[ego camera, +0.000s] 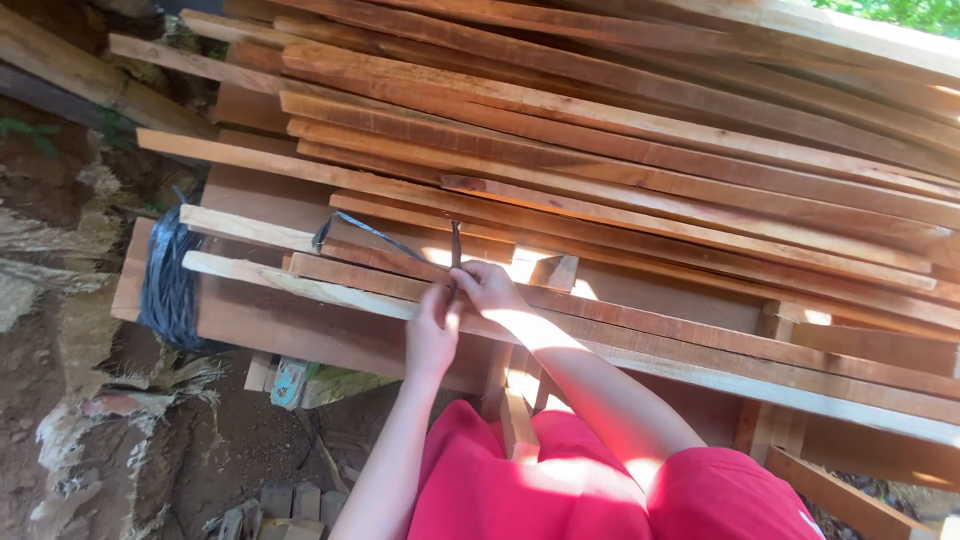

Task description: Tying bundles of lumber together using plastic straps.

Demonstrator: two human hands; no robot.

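Observation:
My right hand is closed around a thin dark metal tool that stands upright against the edge of a reddish plank. My left hand comes up from below, and its fingers pinch the tool's lower end where the two hands meet. A thin dark strap runs across the planks from the left towards the tool. Both forearms reach out over my red clothing.
A big stack of long wooden planks fills the view, sloping down to the right. Black plastic sheeting wraps the board ends at the left. Bare earth, wood offcuts and a small teal object lie below.

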